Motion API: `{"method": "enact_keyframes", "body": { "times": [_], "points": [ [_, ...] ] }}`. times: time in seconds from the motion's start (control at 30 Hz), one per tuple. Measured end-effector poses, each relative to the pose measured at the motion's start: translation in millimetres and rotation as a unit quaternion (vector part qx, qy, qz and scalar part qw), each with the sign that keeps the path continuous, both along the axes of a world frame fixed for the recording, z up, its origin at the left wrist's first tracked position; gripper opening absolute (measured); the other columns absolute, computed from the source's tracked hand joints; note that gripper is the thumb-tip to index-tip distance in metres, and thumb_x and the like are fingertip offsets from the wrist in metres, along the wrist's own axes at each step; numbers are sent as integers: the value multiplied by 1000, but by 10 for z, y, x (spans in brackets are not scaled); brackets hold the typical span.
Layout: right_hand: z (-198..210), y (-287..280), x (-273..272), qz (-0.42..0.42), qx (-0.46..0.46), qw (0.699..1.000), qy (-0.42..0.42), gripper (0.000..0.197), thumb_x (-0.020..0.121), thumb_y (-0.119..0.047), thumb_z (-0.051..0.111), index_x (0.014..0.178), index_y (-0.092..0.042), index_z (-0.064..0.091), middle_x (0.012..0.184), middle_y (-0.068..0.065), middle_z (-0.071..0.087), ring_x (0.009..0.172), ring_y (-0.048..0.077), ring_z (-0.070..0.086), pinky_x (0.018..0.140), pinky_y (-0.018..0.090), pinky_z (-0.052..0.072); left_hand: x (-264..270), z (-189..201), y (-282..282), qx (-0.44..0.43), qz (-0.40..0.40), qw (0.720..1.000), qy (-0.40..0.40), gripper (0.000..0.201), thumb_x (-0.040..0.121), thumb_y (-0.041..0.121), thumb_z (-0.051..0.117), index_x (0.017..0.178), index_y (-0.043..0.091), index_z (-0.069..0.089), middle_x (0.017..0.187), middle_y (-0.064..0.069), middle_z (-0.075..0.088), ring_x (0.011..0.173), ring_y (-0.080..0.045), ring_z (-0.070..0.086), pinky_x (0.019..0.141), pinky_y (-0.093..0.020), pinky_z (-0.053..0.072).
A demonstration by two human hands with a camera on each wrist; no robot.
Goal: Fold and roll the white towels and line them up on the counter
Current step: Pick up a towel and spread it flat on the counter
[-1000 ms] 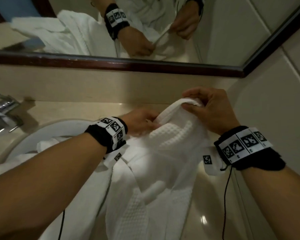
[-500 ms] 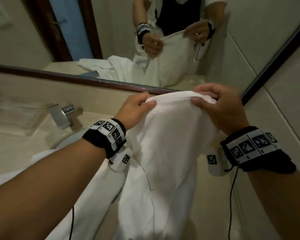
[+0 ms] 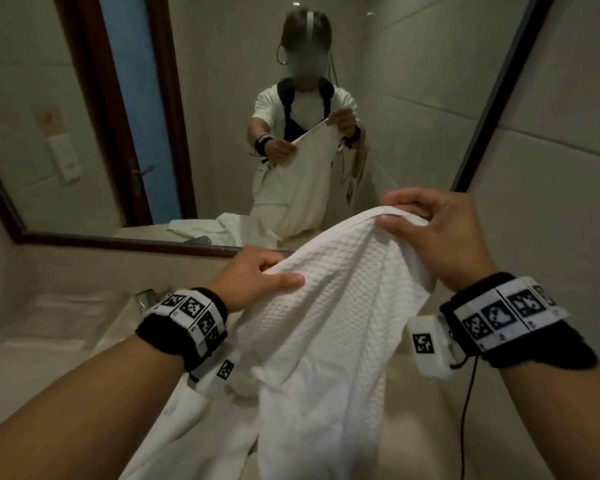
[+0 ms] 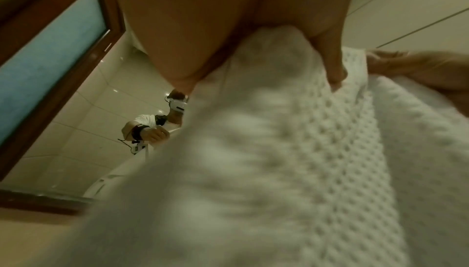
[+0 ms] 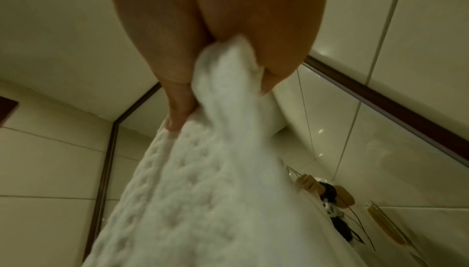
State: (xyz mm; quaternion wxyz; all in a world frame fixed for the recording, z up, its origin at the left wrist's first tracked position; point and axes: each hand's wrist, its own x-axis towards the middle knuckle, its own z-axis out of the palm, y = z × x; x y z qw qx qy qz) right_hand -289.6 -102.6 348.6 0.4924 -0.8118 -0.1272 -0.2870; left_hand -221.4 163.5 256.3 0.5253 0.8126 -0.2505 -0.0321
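i've got the white waffle towel (image 3: 329,306) lifted up in front of me, top edge stretched between my two hands. my left hand (image 3: 253,277) pinches the lower, left end of that edge, thumb lying across the near face of the cloth and the fingers tucked behind it; the left wrist view shows the same thumb (image 4: 332,67) pressed on the weave. my right hand (image 3: 433,237) sits higher and grips the other corner, fingers curled over the hem and thumb clamped on the front, and the right wrist view shows the cloth bunched between thumb and fingers (image 5: 177,99). so both hands are grasping the towel, neither one loose

the towel hangs down from that slanted edge in long folds, its lower part dropping out of view at the bottom of the head view, above the beige bench (image 3: 420,410). more white cloth (image 3: 194,420) lies under my left forearm. a chrome tap (image 3: 146,297) peeks out beside my left wristband. the mirror (image 3: 222,116) ahead shows me holding the towel, with more white towels (image 3: 201,226) heaped on the reflected bench
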Motion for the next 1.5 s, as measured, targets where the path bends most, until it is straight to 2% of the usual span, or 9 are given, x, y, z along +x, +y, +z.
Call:
{"method": "enact_keyframes", "body": {
  "times": [0.13,0.27,0.4,0.6,0.73,0.97,1.1,1.3,1.5],
  "points": [
    [227,81,-294,-24,15,999,-19,21,75,-13,85,91,-24,76,87,-11,77,84,4,72,79,20,56,-151,-9,220,-3,50,999,22,23,79,33,84,58,30,74,62,10,69,57,-3,60,59,-23,44],
    [354,89,-549,-20,26,999,-30,23,76,-8,84,86,-27,74,81,-14,76,78,3,71,73,17,54,-264,140,295,-123,154,980,7,23,81,23,83,73,3,74,65,-2,65,56,-8,54,54,-20,41],
    [456,70,-766,-17,19,999,-41,23,76,-6,82,87,-26,74,81,-14,76,77,3,70,72,17,53,-358,387,372,-181,201,963,7,28,81,17,83,60,16,65,52,11,60,48,-3,52,49,-18,40],
    [691,-105,-1100,-21,16,997,-71,21,79,-5,80,90,-21,74,81,-15,76,77,1,70,70,14,53,-675,798,521,-176,229,957,-33,28,76,20,88,64,10,64,56,3,60,45,-2,51,45,-17,41],
    [817,-292,-1340,-28,20,995,-89,21,80,-3,78,91,-20,72,78,-19,75,75,-2,69,71,13,53,-1008,1120,525,-177,247,951,-52,28,77,24,86,75,0,72,59,2,66,48,-6,57,55,-24,46],
    [851,-695,-1751,-107,-9,988,-111,13,77,-23,80,76,-30,70,81,-9,70,76,9,62,72,28,52,-1694,1348,402,-77,268,952,-123,44,66,51,90,72,9,76,69,-7,74,60,-16,66,58,-34,52],
    [856,-842,-1966,-131,-17,986,-99,16,77,-26,81,72,-31,67,76,-15,65,72,7,58,71,26,49,-1956,1426,391,14,261,956,-130,57,48,69,82,65,15,75,61,2,70,57,-14,62,56,-30,48],
    [902,-1028,-2272,-119,-66,990,-19,15,74,-27,85,77,-25,71,81,-4,69,73,12,62,72,29,51,-2182,1445,388,129,273,939,-167,32,81,49,77,87,18,79,83,-4,76,82,-20,70,65,-30,49],
    [930,-1136,-2416,-135,-109,985,23,21,74,-38,84,75,-21,73,75,1,71,68,18,64,66,32,52,-2374,1462,271,24,354,928,-118,45,81,57,75,80,12,74,83,-13,74,80,-31,71,75,-48,59]
  ]
}}
